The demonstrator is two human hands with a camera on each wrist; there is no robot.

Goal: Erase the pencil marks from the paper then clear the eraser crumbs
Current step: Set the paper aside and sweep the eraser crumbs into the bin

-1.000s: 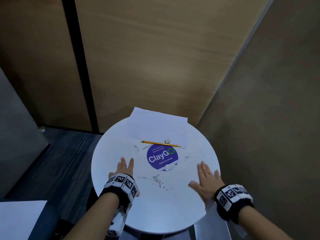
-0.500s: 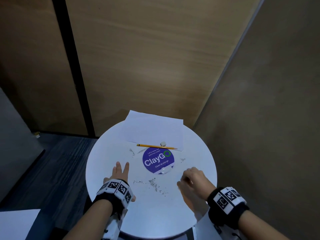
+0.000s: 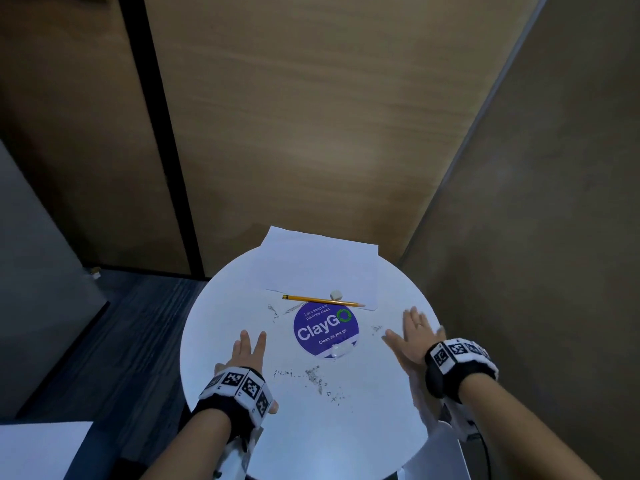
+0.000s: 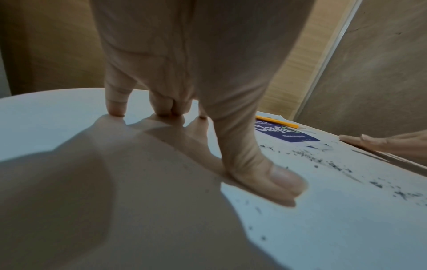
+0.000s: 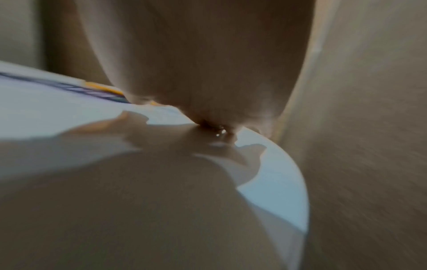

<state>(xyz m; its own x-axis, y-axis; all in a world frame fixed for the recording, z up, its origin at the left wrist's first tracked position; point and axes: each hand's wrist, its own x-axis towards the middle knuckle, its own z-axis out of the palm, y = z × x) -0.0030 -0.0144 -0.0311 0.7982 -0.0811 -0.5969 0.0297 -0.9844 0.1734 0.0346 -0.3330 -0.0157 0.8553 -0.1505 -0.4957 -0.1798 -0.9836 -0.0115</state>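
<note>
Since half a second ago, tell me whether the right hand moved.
Yes. The right hand opened flat and shifted away from the near crumbs, toward the table's right rim.

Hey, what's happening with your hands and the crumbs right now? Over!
Both hands open: left hand and right hand flat on table. Eraser crumbs scattered between them. Nothing blocking.

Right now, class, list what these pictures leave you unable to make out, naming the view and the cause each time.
- Paper: whether pencil marks remain is too faint in the head view.
- Right hand: its fingertips are motion-blurred in the right wrist view.
- Table: its near edge is hidden by both forearms in the head view.
- Eraser: absent from both wrist views.
- Crumbs: too small to count.
</note>
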